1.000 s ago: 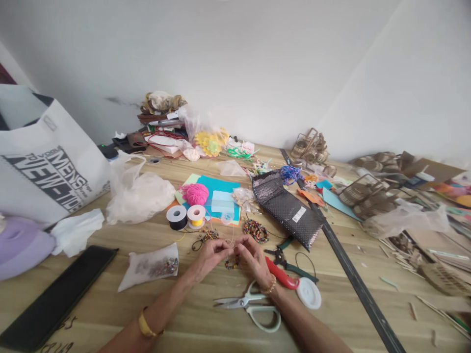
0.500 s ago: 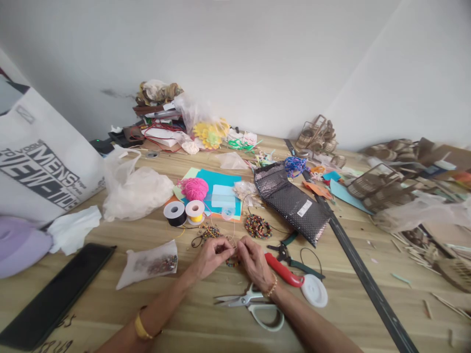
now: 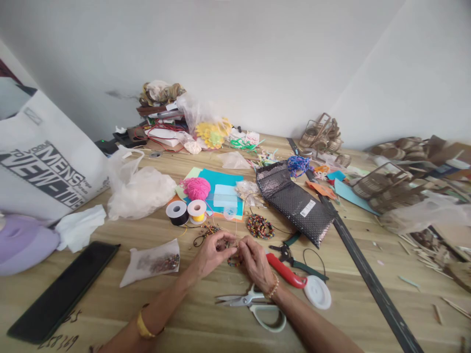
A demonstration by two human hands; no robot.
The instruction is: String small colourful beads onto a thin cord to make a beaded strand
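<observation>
My left hand [image 3: 214,253] is closed in a loose curl, thumb and fingertips drawn towards the thin clear cord [image 3: 236,226]. Close against it, my right hand [image 3: 254,257] pinches the same cord; the exact grip is too small to make out. A string of multicoloured beads [image 3: 234,262] hangs or lies just below the fingertips, partly hidden by both hands. From the hands the cord runs up towards a clear spool [image 3: 230,212]. Loose beads [image 3: 210,230] lie beyond my left hand. A coiled bead string [image 3: 259,226] is beyond my right hand.
Scissors [image 3: 253,300] lie by my right wrist, with red-and-green-handled pliers [image 3: 287,269] and a white disc [image 3: 317,292] to the right. A bag of beads [image 3: 150,263] is left. Spools [image 3: 177,213], pink yarn [image 3: 196,188] and a black bubble mailer [image 3: 296,201] lie beyond.
My left thumb and fingertips have moved slightly apart from the tighter pinch. The right hand keeps its pinch. The whole view has shifted a little to the left.
</observation>
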